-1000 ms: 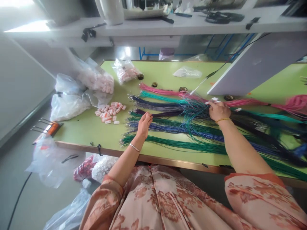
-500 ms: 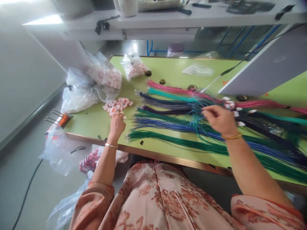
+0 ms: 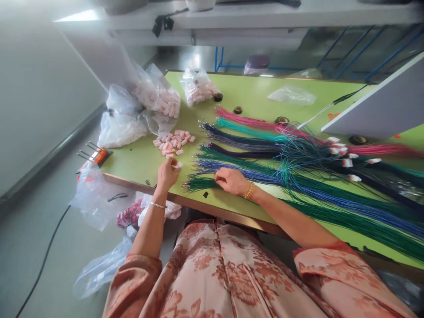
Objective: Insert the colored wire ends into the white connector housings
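My left hand is closed in a pinch on a small white connector housing, just in front of a heap of pink-and-white connector housings. Farther right, my right hand has its fingers curled together over the green wire bundle closest to me, near its tipped ends. Whether a wire is between those fingers is hidden. Beyond it lie a blue wire bundle, dark bundles, a teal bundle and a pink bundle. White housings sit on the tangled wires at right.
Plastic bags of housings stand at the table's left, with another bag behind. Black tape rolls lie beyond the wires. An orange-based stand with metal prongs sits at the left edge. A slanted panel rises at right.
My right hand has moved left and nearer me, from the wire tangle to the green bundle's end. My left hand has drawn back from the heap with a housing. The view has shifted.
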